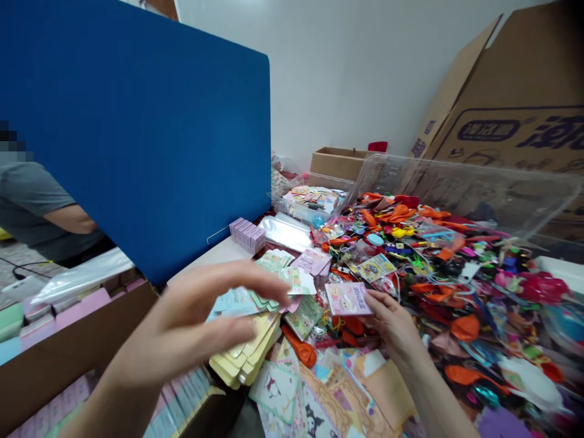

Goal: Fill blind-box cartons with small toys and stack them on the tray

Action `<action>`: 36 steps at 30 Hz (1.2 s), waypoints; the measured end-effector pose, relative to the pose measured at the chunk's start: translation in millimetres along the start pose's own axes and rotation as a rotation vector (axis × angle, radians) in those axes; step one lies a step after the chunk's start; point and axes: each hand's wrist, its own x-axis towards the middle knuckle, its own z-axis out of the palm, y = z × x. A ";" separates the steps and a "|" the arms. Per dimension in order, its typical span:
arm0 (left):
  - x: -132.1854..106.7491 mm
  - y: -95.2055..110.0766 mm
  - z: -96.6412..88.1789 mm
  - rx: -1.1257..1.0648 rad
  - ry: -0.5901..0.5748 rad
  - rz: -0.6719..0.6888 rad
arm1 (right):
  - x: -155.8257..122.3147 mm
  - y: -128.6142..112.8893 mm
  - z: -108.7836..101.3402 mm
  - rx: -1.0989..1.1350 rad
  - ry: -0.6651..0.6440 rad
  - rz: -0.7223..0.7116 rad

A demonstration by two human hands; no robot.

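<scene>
"Holding what?"
"Pinching the purple box (pixel 349 299) by its right edge in the right fingers (pixel 382 303); curving the left fingers (pixel 246 281) apart, gripping nothing, over the yellow cards (pixel 249 354)."
"Risking anything?"
"Possibly dropping the box into the toy pile (pixel 438 293) alongside, by pinching so little; perhaps scattering cards by sweeping low."
"Finding room?"
"Finding it above the fingers; leftward, meeting the carton (pixel 104 321)."

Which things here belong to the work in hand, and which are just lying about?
Likely part of the work:
purple packet, held by the right hand
yellow card stack, near the open left hand
possibly the trinket pile

Apparently just around:
blue panel
large cardboard box
</scene>
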 end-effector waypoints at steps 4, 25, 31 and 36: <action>70.1 -47.7 22.4 0.426 -0.294 -0.085 | 36.6 -10.5 30.8 -0.058 0.007 -0.062; 97.3 -139.2 74.9 0.821 -0.413 -0.112 | -26.2 28.0 52.8 -0.513 -0.255 -0.324; 89.9 -98.3 75.7 0.787 -0.310 -0.067 | -49.7 27.7 50.5 -0.435 -0.191 -0.337; 67.1 -55.4 71.4 0.555 -0.353 -0.137 | -97.0 13.1 50.3 -0.565 -0.072 -0.597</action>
